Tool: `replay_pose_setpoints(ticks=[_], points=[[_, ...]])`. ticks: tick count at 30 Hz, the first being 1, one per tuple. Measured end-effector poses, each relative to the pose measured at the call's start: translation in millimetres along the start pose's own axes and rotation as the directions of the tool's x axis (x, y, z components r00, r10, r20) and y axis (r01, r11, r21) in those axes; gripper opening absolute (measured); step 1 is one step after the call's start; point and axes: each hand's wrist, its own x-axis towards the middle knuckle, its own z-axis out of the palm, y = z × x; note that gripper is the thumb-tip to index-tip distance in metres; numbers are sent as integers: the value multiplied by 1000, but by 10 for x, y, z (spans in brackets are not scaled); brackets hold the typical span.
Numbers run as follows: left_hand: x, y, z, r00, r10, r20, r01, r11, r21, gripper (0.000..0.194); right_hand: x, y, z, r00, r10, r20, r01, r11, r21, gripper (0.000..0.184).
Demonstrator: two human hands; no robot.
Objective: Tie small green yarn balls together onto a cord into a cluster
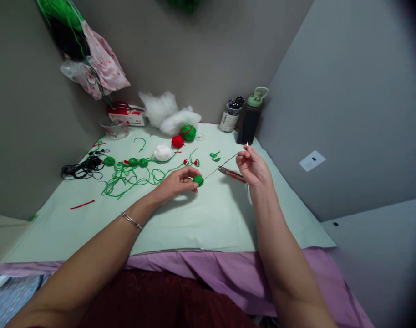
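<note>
My left hand (pixel 182 181), a silver bangle on its wrist, is closed with thumb and fingers round a small green crocheted ball (pixel 198 181) just above the table. A dark thread (pixel 221 166) runs taut from this ball up to the right. My right hand (pixel 254 166) is raised and pinches the thread's far end; a small bright tip sticks up from the fingertips, too small to name. Under the thread, beside my right hand, lie red-handled thread snips (pixel 233 174). Two small red-and-green crocheted pieces (pixel 196 162) lie beyond my left hand.
Tangled green yarn (pixel 126 180) with small green balls and a black cord bundle (pixel 83 167) lie left. Behind are white (pixel 163 152), red (pixel 177 141) and green yarn balls (pixel 188 132), white stuffing (pixel 167 111), a pen holder (pixel 229 116) and a dark bottle (pixel 249 120). Grey partitions surround the table.
</note>
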Motion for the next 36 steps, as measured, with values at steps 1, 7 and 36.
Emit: replay_pose_setpoints(ticks=[1,7,36], points=[[1,0,-12,1000,1,12,-1,1000,6,28,11,0,-16,1000,-7,-9,7,1000,7,18],[13,-10,-71,1000,12,-16,-13,998,-66,34,-41,-6,24,998,-67,13,67,997,-44,13],[49,-28,-149,972,94,-214,-117,989,-95,30,-524,292,335,619,-144,772,785,76,-615,15]])
